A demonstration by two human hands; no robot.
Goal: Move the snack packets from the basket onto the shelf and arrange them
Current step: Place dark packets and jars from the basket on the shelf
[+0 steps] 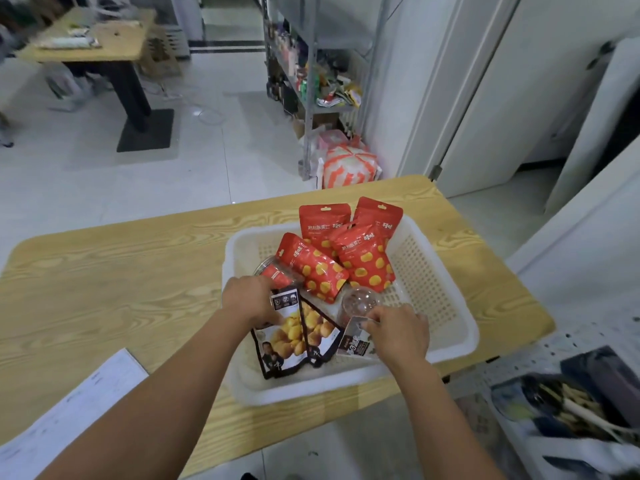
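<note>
White tiled floor (pixel 104 188) surrounds a wood-grain surface (pixel 121 271); a white basket (pixel 446 306) sits at its right edge, the shelf (pixel 568 341) just beyond. Red packets (pixel 367 261) lean at the basket's far side, dark packets (pixel 294 337) near. These look light, crinkly, slippery: best pinched at a sealed top edge. Left hand (pixel 249 299) fingers grip a dark packet; right hand (pixel 394 330) fingers pinch a pale packet (pixel 356 339).

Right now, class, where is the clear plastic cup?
Head view: the clear plastic cup lies in the white basket, just beyond the right hand, below the red packets.
</note>
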